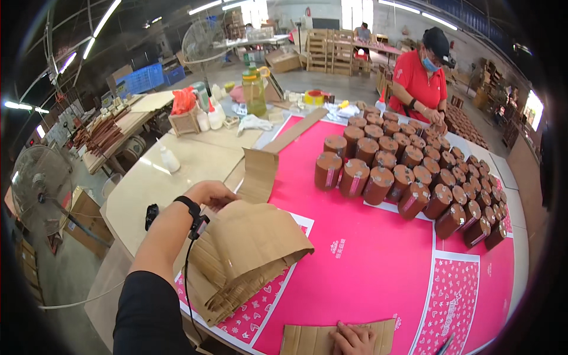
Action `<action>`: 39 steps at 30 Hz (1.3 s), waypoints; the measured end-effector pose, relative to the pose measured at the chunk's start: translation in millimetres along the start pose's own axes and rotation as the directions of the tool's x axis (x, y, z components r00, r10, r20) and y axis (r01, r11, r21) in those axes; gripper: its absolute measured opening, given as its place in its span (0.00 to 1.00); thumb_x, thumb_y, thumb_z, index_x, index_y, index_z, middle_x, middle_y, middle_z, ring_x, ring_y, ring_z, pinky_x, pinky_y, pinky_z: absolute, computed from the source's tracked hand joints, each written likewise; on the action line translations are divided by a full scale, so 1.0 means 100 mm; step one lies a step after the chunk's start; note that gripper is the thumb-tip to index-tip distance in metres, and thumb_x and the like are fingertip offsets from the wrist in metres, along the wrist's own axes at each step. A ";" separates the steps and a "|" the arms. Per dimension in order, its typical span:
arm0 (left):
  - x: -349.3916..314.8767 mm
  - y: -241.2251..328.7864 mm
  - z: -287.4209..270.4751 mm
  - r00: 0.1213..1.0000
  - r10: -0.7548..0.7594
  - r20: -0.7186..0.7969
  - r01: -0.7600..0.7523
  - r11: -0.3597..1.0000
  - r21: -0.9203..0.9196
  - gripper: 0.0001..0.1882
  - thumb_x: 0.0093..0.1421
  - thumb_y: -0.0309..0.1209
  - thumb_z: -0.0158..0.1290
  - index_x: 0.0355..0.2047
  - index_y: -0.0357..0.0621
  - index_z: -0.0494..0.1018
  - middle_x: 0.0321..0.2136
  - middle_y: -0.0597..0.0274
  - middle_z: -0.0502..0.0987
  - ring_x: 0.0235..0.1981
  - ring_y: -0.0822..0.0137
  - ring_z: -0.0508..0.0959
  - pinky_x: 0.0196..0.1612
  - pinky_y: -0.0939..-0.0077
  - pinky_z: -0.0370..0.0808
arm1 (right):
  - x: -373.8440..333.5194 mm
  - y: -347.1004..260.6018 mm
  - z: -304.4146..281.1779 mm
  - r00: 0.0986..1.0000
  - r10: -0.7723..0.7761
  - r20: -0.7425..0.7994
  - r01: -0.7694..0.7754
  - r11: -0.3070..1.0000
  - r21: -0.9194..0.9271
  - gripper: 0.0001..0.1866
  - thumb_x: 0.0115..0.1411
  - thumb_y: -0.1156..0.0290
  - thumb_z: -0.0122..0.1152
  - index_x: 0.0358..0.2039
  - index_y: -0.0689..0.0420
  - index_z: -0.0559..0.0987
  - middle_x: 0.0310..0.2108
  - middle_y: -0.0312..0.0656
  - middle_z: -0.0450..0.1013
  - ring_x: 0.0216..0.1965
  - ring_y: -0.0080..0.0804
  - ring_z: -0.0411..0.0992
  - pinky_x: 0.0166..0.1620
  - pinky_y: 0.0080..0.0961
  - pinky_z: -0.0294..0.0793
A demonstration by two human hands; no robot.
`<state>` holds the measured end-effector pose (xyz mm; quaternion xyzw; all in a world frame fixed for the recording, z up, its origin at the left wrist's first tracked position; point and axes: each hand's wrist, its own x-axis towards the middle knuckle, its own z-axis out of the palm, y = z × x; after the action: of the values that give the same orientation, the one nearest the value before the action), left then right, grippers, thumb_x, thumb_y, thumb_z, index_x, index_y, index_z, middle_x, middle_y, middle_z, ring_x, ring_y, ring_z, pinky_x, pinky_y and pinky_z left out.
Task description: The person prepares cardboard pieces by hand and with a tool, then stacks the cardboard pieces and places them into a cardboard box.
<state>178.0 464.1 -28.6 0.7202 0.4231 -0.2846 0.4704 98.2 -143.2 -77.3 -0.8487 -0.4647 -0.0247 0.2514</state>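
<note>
My left hand (212, 194) grips the far edge of a bent brown cardboard sheet (260, 236), its fingers partly hidden behind it. Under that sheet lies a stack of corrugated cardboard pieces (207, 269) with ragged edges. At the near edge of the table my right hand (354, 339) rests on a flat cardboard strip (307, 339), fingers stretched out over it. Another cardboard piece (258, 174) stands folded beyond my left hand. A pink printed sheet (355, 272) covers the table below these things.
Many brown cylindrical pieces (355, 176) stand in rows at the right. Across the table a co-worker in a red shirt (418, 89) handles one. A white squeeze bottle (169, 160), a green jug (253, 92) and a long cardboard strip (296, 130) lie farther left.
</note>
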 end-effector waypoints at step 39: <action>-2.27 -1.15 4.03 0.190 0.900 0.393 -0.629 -0.196 0.752 0.20 0.59 0.30 0.51 0.51 0.35 0.73 0.63 0.37 0.69 0.68 0.43 0.65 0.69 0.32 0.54 | -0.24 0.95 -0.93 0.772 0.327 0.545 -0.595 0.070 0.801 0.35 0.63 0.63 0.67 0.66 0.64 0.65 0.56 0.53 0.75 0.57 0.40 0.75 0.59 0.35 0.75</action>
<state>-36.6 39.1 -54.4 0.9658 -0.2481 0.0252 0.0711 178.8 -246.2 -41.2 -0.6129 -0.1081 0.4367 0.6496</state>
